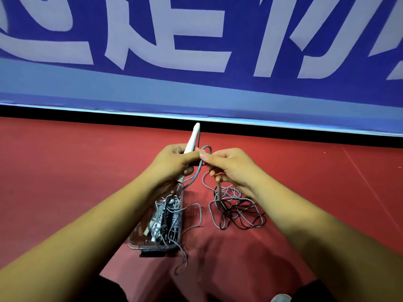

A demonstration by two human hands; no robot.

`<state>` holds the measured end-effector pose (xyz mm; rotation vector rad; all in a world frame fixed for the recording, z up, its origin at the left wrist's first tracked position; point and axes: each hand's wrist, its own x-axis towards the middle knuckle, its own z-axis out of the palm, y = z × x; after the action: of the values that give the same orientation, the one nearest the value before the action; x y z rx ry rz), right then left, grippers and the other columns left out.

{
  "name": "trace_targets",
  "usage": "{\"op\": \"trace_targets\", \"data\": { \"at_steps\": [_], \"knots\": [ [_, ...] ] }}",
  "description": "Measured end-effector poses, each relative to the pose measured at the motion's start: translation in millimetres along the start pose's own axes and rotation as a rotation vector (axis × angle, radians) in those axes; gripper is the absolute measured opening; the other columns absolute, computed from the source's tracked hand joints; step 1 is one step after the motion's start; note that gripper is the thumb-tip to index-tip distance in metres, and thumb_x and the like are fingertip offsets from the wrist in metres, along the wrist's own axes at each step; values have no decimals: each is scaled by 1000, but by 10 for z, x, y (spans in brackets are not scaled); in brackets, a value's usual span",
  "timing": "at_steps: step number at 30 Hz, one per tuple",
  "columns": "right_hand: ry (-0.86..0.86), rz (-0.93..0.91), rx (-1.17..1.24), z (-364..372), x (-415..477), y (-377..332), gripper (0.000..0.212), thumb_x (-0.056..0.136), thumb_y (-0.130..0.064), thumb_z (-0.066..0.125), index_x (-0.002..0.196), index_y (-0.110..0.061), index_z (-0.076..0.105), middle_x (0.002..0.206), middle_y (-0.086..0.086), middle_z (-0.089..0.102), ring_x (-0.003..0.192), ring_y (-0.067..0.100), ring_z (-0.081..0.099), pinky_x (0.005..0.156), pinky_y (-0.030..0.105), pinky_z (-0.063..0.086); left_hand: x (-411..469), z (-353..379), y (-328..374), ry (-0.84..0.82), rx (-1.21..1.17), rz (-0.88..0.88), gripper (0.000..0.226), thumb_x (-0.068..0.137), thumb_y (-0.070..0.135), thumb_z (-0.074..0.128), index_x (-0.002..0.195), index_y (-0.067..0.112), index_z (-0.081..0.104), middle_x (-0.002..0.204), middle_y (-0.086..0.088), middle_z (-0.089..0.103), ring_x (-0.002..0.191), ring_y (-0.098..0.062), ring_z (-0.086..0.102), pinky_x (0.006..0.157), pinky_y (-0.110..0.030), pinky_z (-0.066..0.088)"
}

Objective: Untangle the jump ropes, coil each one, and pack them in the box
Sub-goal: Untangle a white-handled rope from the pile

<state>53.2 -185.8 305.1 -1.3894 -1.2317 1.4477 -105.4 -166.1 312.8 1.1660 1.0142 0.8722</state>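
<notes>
My left hand (174, 162) grips a white jump-rope handle (193, 136) that points up and away. A grey-blue rope (197, 168) loops beside it, and my right hand (231, 166) pinches that loop near the handle. A second, darker handle (218, 190) hangs below my right hand. On the red floor to the right lies a tangle of grey and black ropes (237, 212). Under my left forearm a clear plastic box (139, 241) holds coiled ropes and handles (165, 216). One loose grey strand (183, 258) trails out of the box toward me.
A blue banner with large white characters (196, 51) stands along the back of the red floor (65, 171), with a dark gap (283, 131) beneath it. My knees in dark clothing (109, 288) show at the bottom edge.
</notes>
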Motion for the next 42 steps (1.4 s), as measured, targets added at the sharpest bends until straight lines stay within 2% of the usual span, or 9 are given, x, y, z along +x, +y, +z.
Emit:
{"op": "trace_targets", "data": {
  "at_steps": [5,10,17,22,26,31,35,39,42],
  "knots": [
    [24,-40,-102,40,-21,24,11,85,-7,67,74,-5,68,64,7,59,59,13,57,52,24,44,25,-13,-40,79,68,0,9,89,6,67,83,1,69,61,-5,60,49,-9,48,39,-18,27],
    [94,-48,-25,83,-23,-10,20,88,-3,52,72,-6,63,65,7,58,64,17,61,58,28,51,118,-52,-96,214,184,-46,29,88,9,62,61,13,56,50,2,43,45,-13,37,42,-20,24],
    [-79,-122,489,-83,-73,-84,16,93,4,44,81,1,55,76,14,56,59,24,56,52,32,49,188,-228,-90,251,190,-169,14,84,11,63,73,9,55,63,-2,44,38,-11,40,39,-16,23],
    [-118,-103,457,-185,-68,-85,19,91,3,41,81,0,56,77,12,57,62,23,55,55,31,45,140,-181,6,256,432,-68,16,94,15,52,89,5,63,68,-13,57,30,-3,40,33,-14,26],
    [-87,-37,484,-245,-56,-147,18,87,-2,43,74,-4,55,72,11,55,56,21,49,50,28,39,96,-158,1,125,303,0,6,97,9,44,93,10,48,87,-15,73,43,-12,50,40,-20,29],
    [123,32,41,-290,28,-76,14,93,-5,48,85,-6,60,77,13,59,52,18,56,52,29,44,55,-168,28,58,459,84,9,97,9,45,89,11,49,65,0,65,45,-14,43,41,-21,30],
    [-7,-65,-130,-191,7,-27,13,95,-12,59,107,-8,62,86,12,66,65,23,65,56,27,53,-4,-117,67,-53,518,71,10,98,5,48,89,4,53,51,4,60,38,-11,39,38,-18,28],
    [-29,-161,-247,-153,0,11,1,93,-4,61,92,-4,60,71,13,64,49,15,59,50,22,49,-23,-61,58,-120,472,59,8,98,2,45,92,5,49,72,-12,68,40,-12,39,36,-17,29],
    [-36,-162,-201,-153,-7,-18,10,94,-4,59,85,-6,57,65,7,63,48,15,60,51,26,47,-2,-74,50,-89,488,56,6,96,2,45,94,6,48,83,-14,74,40,-14,42,37,-17,28]
  ]
}}
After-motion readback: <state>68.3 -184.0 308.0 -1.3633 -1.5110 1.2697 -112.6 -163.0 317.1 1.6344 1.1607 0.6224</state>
